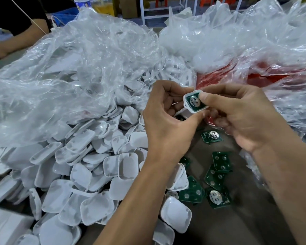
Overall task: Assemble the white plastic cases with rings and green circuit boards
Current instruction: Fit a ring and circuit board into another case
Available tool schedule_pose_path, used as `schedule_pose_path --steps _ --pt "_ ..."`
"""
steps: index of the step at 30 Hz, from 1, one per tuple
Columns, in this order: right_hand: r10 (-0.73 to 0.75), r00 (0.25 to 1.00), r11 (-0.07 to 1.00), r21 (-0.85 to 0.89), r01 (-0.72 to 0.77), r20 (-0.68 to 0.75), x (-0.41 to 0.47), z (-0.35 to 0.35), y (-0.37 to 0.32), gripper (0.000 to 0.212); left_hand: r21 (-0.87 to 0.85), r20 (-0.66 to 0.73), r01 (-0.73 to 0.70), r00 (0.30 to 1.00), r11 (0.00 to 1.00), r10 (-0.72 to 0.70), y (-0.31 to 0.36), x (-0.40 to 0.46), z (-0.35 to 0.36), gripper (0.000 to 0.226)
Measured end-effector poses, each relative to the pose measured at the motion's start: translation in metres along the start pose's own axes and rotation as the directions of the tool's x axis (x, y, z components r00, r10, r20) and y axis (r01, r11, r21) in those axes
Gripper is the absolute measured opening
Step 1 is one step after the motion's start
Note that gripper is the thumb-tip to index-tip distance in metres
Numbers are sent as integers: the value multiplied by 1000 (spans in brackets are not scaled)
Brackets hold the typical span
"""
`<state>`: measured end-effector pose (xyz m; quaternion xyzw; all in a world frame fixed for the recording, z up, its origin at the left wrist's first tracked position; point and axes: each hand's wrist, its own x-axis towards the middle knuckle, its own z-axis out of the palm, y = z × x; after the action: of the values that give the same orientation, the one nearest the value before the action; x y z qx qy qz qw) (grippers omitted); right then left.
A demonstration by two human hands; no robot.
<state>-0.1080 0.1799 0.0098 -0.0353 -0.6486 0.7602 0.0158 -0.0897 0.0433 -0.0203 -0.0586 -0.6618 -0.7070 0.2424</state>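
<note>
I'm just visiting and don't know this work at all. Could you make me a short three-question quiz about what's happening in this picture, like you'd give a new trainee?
1. True or false: the green circuit board already sits inside the white case being held.
2. Which hand's thumb lies on top of the board? A. left hand B. right hand
3. Fill in: the loose boards lie on the table to the ___ of the pile of white cases.

Key: 1 true; 2 B; 3 right.
</note>
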Motion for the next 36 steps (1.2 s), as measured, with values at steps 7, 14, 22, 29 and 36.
schedule_pose_path --steps 7,14,22,29,36 --pt "-46 999 998 37 46 -3 3 1 1 15 -119 116 96 990 988 -82 0 5 -5 55" --pt "-181 983 983 23 181 6 2 5 7 13 -175 126 318 946 932 -299 -4 5 -3 16" --pt "-215 975 977 5 215 63 4 3 10 11 -205 106 323 946 924 -307 -5 8 -5 12" --pt "-194 980 976 -95 198 48 3 2 11 16 -119 94 291 955 949 -281 -3 9 -7 11" --pt "-84 995 985 -143 91 56 4 5 13 9 -17 -14 280 960 960 -280 -4 10 -9 20"
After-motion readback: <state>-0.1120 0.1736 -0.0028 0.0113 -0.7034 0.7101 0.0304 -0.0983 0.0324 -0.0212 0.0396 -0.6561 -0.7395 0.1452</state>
